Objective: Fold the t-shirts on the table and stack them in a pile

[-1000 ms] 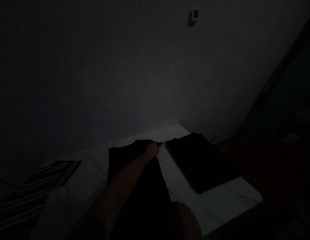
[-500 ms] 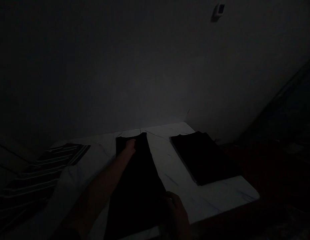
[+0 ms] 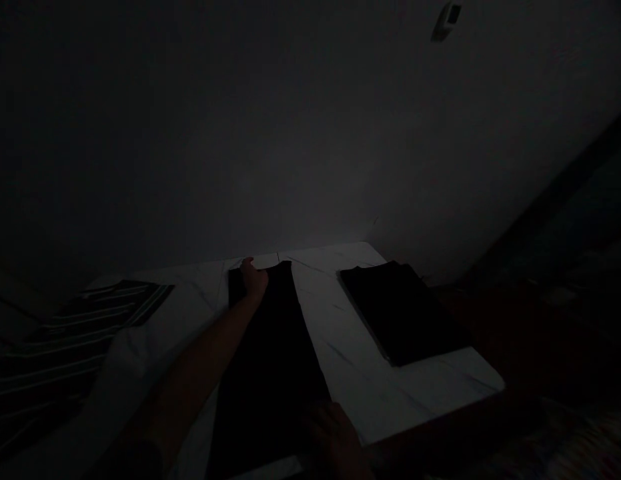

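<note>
Striped cloth [image 3: 85,343] lies at left; a strip of marbled table [image 3: 330,327] separates it from the black cloth [image 3: 270,360] at centre. A wider strip gives room before the second black cloth [image 3: 403,313], along the right edge. Left hand [image 3: 254,281] rests on the centre cloth's far end; right hand [image 3: 335,430] meets its near right side. Darkness hides whether either grip is closed.

The dark garment [image 3: 273,373] in the middle and the folded dark stack [image 3: 405,313] look like matt, smooth cloth, the striped piece [image 3: 90,327] like soft fabric, the white tabletop [image 3: 327,300] like smooth, marble-veined board, the wall [image 3: 290,133] like matt paint, and the wall box [image 3: 446,22] like plastic.
</note>
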Motion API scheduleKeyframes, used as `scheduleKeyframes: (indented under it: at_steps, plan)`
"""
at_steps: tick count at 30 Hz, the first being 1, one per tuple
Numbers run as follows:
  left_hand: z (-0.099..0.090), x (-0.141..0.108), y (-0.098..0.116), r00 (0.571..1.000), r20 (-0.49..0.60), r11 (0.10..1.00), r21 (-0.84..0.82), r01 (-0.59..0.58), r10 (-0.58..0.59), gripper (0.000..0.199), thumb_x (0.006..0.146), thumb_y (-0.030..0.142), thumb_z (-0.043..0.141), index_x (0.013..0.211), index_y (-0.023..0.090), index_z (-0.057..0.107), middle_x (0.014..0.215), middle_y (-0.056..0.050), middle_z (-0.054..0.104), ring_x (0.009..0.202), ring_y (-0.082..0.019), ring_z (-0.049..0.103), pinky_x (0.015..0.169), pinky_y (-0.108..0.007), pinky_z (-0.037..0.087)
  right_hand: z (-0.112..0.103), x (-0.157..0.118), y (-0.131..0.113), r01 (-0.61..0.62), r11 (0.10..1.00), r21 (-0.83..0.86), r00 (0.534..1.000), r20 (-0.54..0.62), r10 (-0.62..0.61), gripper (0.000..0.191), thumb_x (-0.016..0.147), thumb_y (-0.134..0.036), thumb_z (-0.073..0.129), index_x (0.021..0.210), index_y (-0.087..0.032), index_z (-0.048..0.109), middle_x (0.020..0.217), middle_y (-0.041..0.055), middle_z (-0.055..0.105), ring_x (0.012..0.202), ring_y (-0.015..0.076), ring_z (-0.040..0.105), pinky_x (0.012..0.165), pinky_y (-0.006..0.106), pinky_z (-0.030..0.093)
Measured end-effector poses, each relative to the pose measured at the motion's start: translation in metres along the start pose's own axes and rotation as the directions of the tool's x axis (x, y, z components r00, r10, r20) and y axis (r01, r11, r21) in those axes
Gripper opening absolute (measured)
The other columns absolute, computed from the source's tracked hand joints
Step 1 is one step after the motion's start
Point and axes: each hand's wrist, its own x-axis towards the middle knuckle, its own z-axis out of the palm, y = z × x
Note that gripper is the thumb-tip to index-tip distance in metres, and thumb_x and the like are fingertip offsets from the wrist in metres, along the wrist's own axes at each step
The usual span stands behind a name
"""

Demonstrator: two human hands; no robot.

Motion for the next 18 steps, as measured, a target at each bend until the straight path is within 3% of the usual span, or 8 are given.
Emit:
scheduleKeyframes:
  at_steps: [3,5,7,9,13,16,18]
  plan:
    - [0.013,0.005,0.015,0.963,0.179,0.96,0.157,-0.23,0.201,0.038,0.083,0.013,0.059,0.121,0.02,0.063,0.133,-0.011,0.063,0.13,-0.023,0.053,0.111,-0.036,0.04,-0.001,-0.009,0.004,0.02,1.0,0.009,0.997,-0.073,-0.02,0.048,0.094,-0.041,0.06,0.14,-0.028,0.054,0.124,0.0063,0.07,0.109,0.023,0.066,0.089,0.033,0.056]
    - [0.028,0.009,0.025,0.9,0.352,0.905,0.24,-0.351,0.256,0.018,0.084,0.024,0.065,0.1,0.02,0.071,0.114,-0.008,0.072,0.116,-0.023,0.062,0.105,-0.034,0.044,0.003,-0.015,0.008,-0.142,0.99,-0.016,0.979,-0.147,0.138,0.043,0.097,-0.035,0.053,0.139,-0.026,0.055,0.122,0.0083,0.07,0.105,0.0227,0.068,0.086,0.032,0.057]
    - [0.043,0.013,0.033,0.849,0.464,0.841,0.329,-0.429,0.252,0.018,0.086,0.036,0.067,0.09,0.019,0.072,0.104,-0.01,0.074,0.109,-0.025,0.065,0.101,-0.035,0.046,0.007,-0.017,0.011,-0.353,0.933,-0.067,0.922,-0.191,0.336,0.035,0.099,-0.033,0.05,0.132,-0.025,0.06,0.114,0.0092,0.072,0.097,0.0223,0.07,0.08,0.03,0.058]
    - [0.056,0.016,0.038,0.833,0.505,0.773,0.426,-0.469,0.227,0.031,0.086,0.047,0.066,0.095,0.017,0.071,0.111,-0.015,0.072,0.115,-0.029,0.062,0.101,-0.039,0.046,0.01,-0.015,0.013,-0.499,0.857,-0.127,0.861,-0.186,0.473,0.031,0.099,-0.036,0.051,0.126,-0.025,0.063,0.106,0.0096,0.073,0.092,0.0238,0.07,0.076,0.032,0.058]
    - [0.071,0.023,0.042,0.843,0.517,0.653,0.589,-0.477,0.15,0.051,0.083,0.052,0.067,0.115,0.011,0.065,0.128,-0.024,0.064,0.124,-0.038,0.056,0.099,-0.048,0.047,0.01,-0.003,0.007,-0.607,0.773,-0.183,0.793,-0.07,0.606,0.016,0.097,-0.034,0.057,0.106,-0.027,0.067,0.092,0.006,0.072,0.085,0.0237,0.068,0.071,0.031,0.054]
    - [0.076,0.031,0.041,0.85,0.518,0.596,0.654,-0.466,0.097,0.043,0.088,0.041,0.061,0.118,0.01,0.063,0.126,-0.025,0.065,0.121,-0.037,0.059,0.096,-0.047,0.049,0.009,0.005,0.003,-0.63,0.755,-0.183,0.767,0.011,0.642,0.01,0.094,-0.028,0.058,0.098,-0.026,0.067,0.092,0.0053,0.072,0.085,0.0222,0.068,0.071,0.028,0.052]
    - [0.078,0.038,0.04,0.85,0.522,0.577,0.672,-0.465,0.077,0.037,0.091,0.034,0.055,0.118,0.011,0.064,0.125,-0.025,0.066,0.119,-0.036,0.061,0.094,-0.046,0.05,0.009,0.008,0.001,-0.689,0.702,-0.18,0.703,0.071,0.708,0.01,0.093,-0.025,0.058,0.097,-0.027,0.067,0.095,0.0058,0.073,0.088,0.0222,0.07,0.071,0.028,0.051]
